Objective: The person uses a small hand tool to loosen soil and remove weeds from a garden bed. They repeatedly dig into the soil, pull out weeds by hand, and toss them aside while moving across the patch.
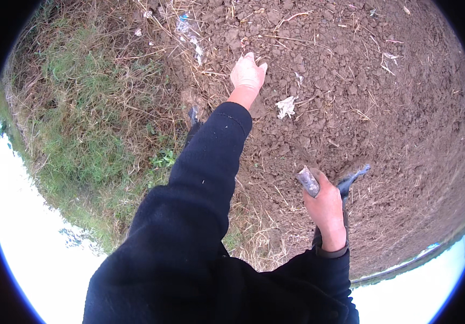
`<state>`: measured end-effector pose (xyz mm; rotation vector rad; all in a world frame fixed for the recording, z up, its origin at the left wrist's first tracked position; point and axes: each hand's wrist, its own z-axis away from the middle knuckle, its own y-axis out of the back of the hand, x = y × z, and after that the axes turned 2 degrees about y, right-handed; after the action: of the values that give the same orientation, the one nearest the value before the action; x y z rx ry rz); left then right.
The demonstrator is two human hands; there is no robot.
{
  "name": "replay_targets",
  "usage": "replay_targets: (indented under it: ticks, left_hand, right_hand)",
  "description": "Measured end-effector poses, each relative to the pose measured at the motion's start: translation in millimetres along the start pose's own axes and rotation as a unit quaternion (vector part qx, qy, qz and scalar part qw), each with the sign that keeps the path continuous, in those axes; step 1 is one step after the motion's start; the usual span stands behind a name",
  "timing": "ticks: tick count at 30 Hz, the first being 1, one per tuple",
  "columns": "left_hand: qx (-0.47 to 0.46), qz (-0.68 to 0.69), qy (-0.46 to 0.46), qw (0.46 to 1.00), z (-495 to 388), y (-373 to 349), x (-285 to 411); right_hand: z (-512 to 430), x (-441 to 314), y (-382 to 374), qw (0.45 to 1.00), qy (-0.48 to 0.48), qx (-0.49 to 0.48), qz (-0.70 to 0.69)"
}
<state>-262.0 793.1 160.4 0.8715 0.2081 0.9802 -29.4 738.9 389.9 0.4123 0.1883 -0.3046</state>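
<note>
My left hand [248, 73] reaches out over the clods of brown soil [317, 60], back of the hand up. Its fingertips point down and away, and whether they pinch anything is hidden. Nearer my body on the right, my right hand [326, 208] is closed around a short, grey, dirt-marked cylindrical piece [308, 181], perhaps a tool's handle; its blunt end sticks out beside the thumb. A crumpled whitish scrap [286, 107], like a dry leaf or husk, lies on the soil between the two hands.
Grass and dry straw [87, 93] cover the ground at left. Torn clear plastic [194, 40] lies where grass meets soil. Dark footwear [352, 180] shows beside my right hand, with another dark shape [193, 121] behind my left sleeve. Straw bits dot the soil.
</note>
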Motion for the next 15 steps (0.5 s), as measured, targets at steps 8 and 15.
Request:
replay_targets:
  ticks: [8, 15]
  left_hand:
    - [0.078, 0.095, -0.077, 0.989, 14, 20, -37]
    - [0.109, -0.121, -0.116, 0.980, -41, 28, -25]
  right_hand:
    - [-1, -6, -12, 1.000, 0.000, 0.024, -0.003]
    - [-7, -13, -30, 0.999, 0.035, 0.012, 0.001]
